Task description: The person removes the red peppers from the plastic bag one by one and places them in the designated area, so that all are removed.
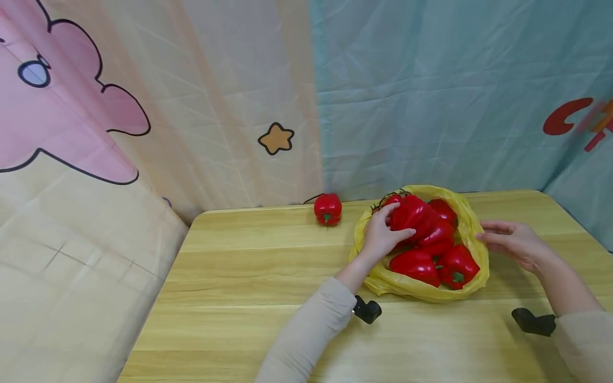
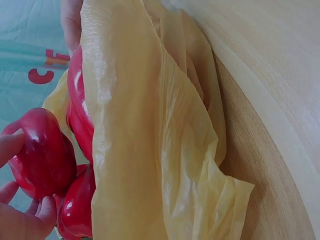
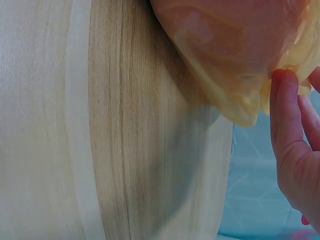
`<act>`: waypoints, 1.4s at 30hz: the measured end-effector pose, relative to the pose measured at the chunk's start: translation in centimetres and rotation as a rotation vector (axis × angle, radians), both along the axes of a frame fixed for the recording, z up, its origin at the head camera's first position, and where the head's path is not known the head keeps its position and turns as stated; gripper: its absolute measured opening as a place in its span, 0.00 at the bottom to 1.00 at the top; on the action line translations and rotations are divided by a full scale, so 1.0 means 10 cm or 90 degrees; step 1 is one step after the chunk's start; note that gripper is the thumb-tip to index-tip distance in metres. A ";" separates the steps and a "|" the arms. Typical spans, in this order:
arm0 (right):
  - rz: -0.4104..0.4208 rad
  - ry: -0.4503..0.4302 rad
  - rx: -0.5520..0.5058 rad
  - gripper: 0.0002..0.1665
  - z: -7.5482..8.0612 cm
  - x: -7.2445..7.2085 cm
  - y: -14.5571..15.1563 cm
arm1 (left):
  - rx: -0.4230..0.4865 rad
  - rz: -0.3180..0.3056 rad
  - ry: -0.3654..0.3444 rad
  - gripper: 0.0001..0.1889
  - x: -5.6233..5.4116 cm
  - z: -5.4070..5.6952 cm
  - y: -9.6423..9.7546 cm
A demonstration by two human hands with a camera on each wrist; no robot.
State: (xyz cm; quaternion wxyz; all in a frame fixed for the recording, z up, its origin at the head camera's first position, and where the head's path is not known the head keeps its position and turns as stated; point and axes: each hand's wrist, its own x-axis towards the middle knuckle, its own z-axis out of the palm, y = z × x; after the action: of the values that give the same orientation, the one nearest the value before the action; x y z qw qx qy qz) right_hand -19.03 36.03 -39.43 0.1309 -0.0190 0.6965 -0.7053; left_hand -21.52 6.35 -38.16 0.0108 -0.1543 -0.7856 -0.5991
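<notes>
Head view, bag [image 1: 431, 294]: peppers [image 1: 415, 267] inside
Lone pepper [image 1: 328, 209]: left outside, tabletop's [image 1: 239, 266] back edge
Left grip [image 1: 380, 234]: half-curled round top pepper [image 1: 415, 217]
Right grip [image 1: 514, 244]: pinches bag

At least six red peppers [image 1: 328, 209], one yellow bag [image 1: 407, 286], one table [image 1: 230, 276]

Soft, diffuse light lay fairly evenly over the head view, putting small white glints on the red peppers [image 1: 433, 236]. On the curtain [image 1: 421, 106], the print [image 1: 604, 124] blurred at the right edge. Both wrist views looked hazy, the surface [image 3: 40, 125] bleached pale in places; a soft-edged shadow crossed it in the right one.
</notes>
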 end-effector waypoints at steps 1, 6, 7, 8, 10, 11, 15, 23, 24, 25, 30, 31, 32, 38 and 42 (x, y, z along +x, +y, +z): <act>-0.002 0.000 0.001 0.18 0.00 0.00 0.00 | 0.004 -0.002 -0.003 0.31 0.00 0.00 -0.01; -0.002 0.003 -0.008 0.18 -0.01 0.00 0.00 | 0.027 -0.008 -0.014 0.31 0.02 0.03 -0.06; -0.002 0.003 -0.011 0.17 -0.01 0.00 0.00 | 0.029 -0.007 -0.016 0.31 0.02 0.03 -0.07; -0.001 0.004 -0.014 0.17 -0.01 0.00 0.01 | 0.029 -0.004 -0.018 0.31 0.03 0.04 -0.09; 0.000 0.003 -0.016 0.17 -0.01 0.00 0.01 | 0.032 -0.002 -0.023 0.31 0.03 0.05 -0.12; -0.001 0.002 -0.017 0.17 -0.01 0.00 0.01 | 0.033 -0.002 -0.025 0.30 0.03 0.05 -0.13; -0.002 0.004 -0.006 0.17 0.00 0.00 0.01 | 0.044 -0.004 -0.034 0.30 0.04 0.07 -0.19; -0.002 0.001 -0.021 0.17 0.00 0.01 0.01 | 0.063 -0.017 -0.026 0.31 0.04 0.09 -0.33; -0.001 0.002 -0.023 0.17 0.00 0.01 0.01 | 0.060 -0.017 -0.022 0.31 0.04 0.09 -0.34; -0.001 0.003 -0.023 0.17 0.00 0.01 0.01 | 0.057 -0.017 -0.018 0.31 0.05 0.09 -0.36; 0.004 0.008 -0.023 0.17 0.00 0.01 0.01 | 0.029 -0.017 -0.007 0.31 0.05 0.10 -0.48; 0.005 0.008 -0.023 0.17 0.01 0.01 0.01 | 0.024 -0.015 -0.007 0.31 0.06 0.09 -0.51; 0.005 0.008 -0.024 0.17 0.01 0.01 0.01 | 0.016 -0.013 -0.007 0.31 0.06 0.09 -0.54; 0.002 0.004 -0.019 0.17 0.01 0.01 0.00 | 0.004 0.003 0.002 0.31 0.10 0.09 -0.74; 0.005 0.002 -0.029 0.18 0.02 0.01 0.00 | 0.007 0.012 0.000 0.31 0.13 0.08 -0.88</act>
State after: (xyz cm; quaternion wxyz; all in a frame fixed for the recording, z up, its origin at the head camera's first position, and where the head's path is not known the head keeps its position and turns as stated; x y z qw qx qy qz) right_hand -18.96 36.05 -39.26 0.1321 -0.0260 0.6805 -0.7203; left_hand -20.25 -2.42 -37.40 0.0171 -0.1472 -0.7838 -0.6031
